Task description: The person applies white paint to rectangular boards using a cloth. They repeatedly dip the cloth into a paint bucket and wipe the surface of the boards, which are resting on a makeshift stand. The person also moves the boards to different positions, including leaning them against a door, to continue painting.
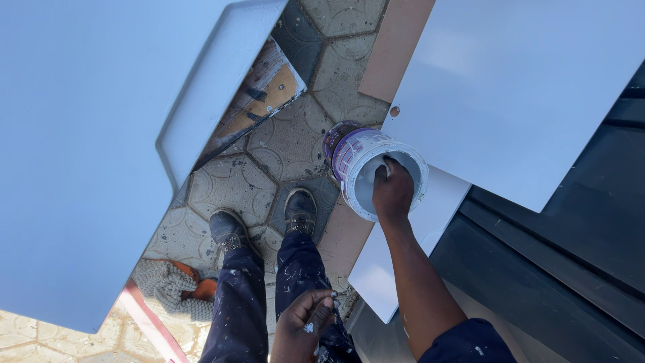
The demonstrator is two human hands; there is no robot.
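Left hand sits nearest the lens at bottom centre, held loose over the thighs, fingers curled lightly together with nothing in them, pale paint flecks on the skin. Right hand is reached out ahead, dipped into the open mouth of a white paint bucket; fingertips are down inside the bucket so can't tell whether they're apart or gripping anything. Bucket is tilted with its mouth toward the camera, purple label on its side, pale paint coating the inside, and it rests at the edge of a light grey-painted panel on the right, just beside a smaller white panel below it. Large pale blue panel fills the left side, well apart from the bucket. Between them: patterned paving floor, two dark boots, paint-spattered navy trousers. Grey knitted cloth with something orange lies on the floor by the left boot. Dark panels run along the right.
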